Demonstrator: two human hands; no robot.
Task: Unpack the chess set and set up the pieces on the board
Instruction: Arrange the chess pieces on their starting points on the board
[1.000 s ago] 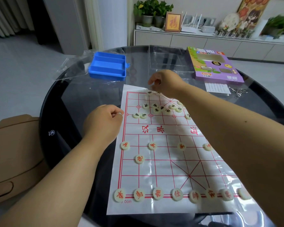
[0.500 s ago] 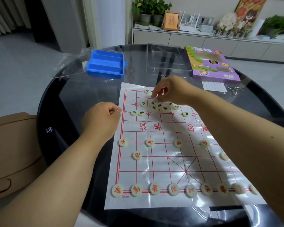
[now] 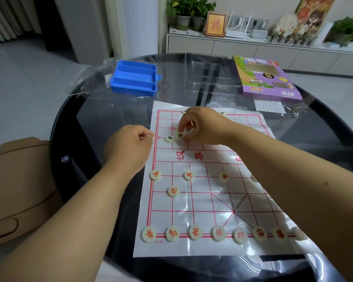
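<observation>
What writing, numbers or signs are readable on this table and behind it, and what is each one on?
"汉界": red, across the middle of the paper board.
"0cm": board's near left corner; a leading digit is unclear.
"兵": red, on a round piece in the near half.
"仕": red, on a near-row piece.
"福": framed picture on the cabinet.
Purple box: print too blurred.
White slip: lines too small.
Black-lettered pieces by the right hand: unreadable.

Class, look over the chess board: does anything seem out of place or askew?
Yes. The red pieces stand in tidy rows, but the black-lettered pieces sit bunched off their points under the right hand. The board sheet also lies skewed on the table.
</observation>
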